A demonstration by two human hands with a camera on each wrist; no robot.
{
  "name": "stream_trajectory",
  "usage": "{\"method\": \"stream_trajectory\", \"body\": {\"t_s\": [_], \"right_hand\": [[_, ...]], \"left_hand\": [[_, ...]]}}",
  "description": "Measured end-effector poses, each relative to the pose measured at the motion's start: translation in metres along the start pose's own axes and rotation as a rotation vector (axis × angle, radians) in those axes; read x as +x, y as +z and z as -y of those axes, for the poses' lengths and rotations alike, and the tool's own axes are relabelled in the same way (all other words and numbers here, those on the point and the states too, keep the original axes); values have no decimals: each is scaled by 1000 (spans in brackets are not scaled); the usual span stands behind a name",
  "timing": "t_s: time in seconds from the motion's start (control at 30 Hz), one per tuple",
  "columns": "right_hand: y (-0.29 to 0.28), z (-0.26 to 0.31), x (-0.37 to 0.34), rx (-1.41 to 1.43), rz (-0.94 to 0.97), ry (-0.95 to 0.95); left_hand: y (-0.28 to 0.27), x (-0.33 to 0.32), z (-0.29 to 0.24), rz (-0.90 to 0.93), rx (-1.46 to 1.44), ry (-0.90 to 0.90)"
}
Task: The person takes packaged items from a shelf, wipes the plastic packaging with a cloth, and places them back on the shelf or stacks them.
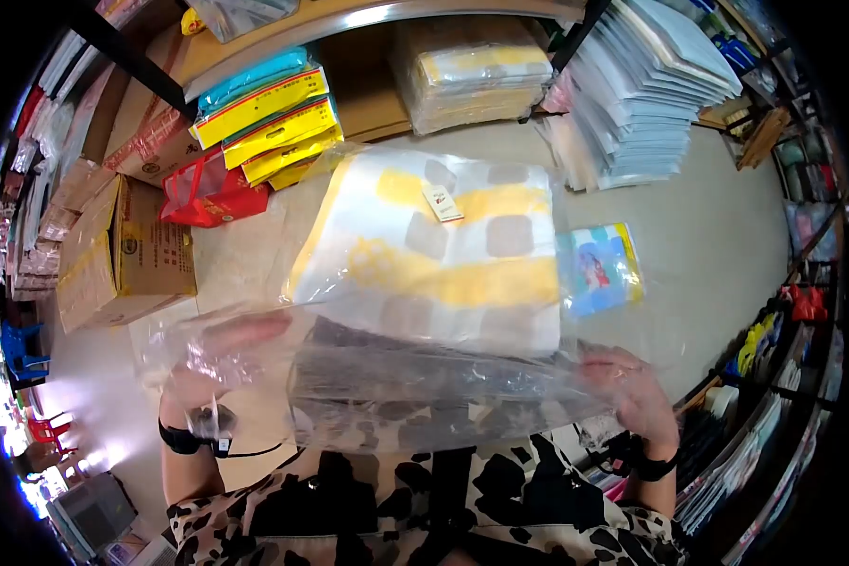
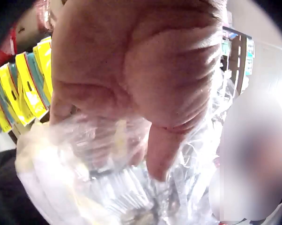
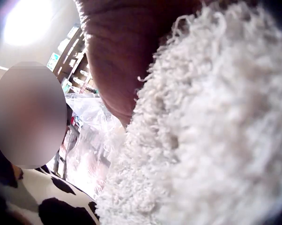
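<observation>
In the head view a white towel (image 1: 424, 255) with yellow and grey squares and a small tag (image 1: 441, 203) lies flat in a clear plastic bag (image 1: 424, 387). The bag's loose near part stretches between both hands. At its left side, my left hand (image 1: 226, 354) holds the film, fingers pointing inward; in the left wrist view this hand (image 2: 136, 70) has film over its fingers, thumb apart. My right hand (image 1: 637, 391) grips the right side with bent fingers. Fluffy pale cloth (image 3: 206, 126) covers much of the right wrist view, hiding the fingers of the right hand (image 3: 120, 51).
Beyond the towel are yellow-labelled packs (image 1: 283, 118), a red bag (image 1: 217, 193), wrapped towels (image 1: 481, 85) and a tall stack of packets (image 1: 632, 104). A cardboard box (image 1: 127, 250) stands left; a blue packet (image 1: 599, 267) lies right of the towel. Shelves (image 1: 774, 377) line the right.
</observation>
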State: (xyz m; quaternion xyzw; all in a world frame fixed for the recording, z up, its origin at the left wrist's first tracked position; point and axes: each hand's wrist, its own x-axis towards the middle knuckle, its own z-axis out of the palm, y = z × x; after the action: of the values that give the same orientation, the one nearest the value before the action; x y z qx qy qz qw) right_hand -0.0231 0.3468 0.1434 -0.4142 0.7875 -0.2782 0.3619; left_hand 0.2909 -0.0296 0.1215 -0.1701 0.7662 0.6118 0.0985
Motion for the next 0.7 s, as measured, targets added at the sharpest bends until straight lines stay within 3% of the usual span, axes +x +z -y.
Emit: {"method": "stream_trajectory", "body": {"t_s": [0.1,0.2,0.33,0.4,0.43,0.53,0.63,0.7], "right_hand": [[5,-13,-3,84,6,-7],[4,-17,-2,144,-9,14],[1,-18,-5,220,1,157],[4,-17,-5,360,-79,114],[5,-16,-4,431,-120,93],[1,-5,3,419,-133,140],[-14,-34,16,-26,151,-205],[-12,-46,23,251,94,84]], "left_hand": [[11,8,-27,-111,468,-158],[17,19,7,-232,791,28],[33,31,28,-103,1116,307],[38,37,42,-8,1248,436],[42,40,36,-58,999,463],[31,54,51,7,723,594],[21,50,38,-157,511,325],[26,66,23,-208,164,-102]]}}
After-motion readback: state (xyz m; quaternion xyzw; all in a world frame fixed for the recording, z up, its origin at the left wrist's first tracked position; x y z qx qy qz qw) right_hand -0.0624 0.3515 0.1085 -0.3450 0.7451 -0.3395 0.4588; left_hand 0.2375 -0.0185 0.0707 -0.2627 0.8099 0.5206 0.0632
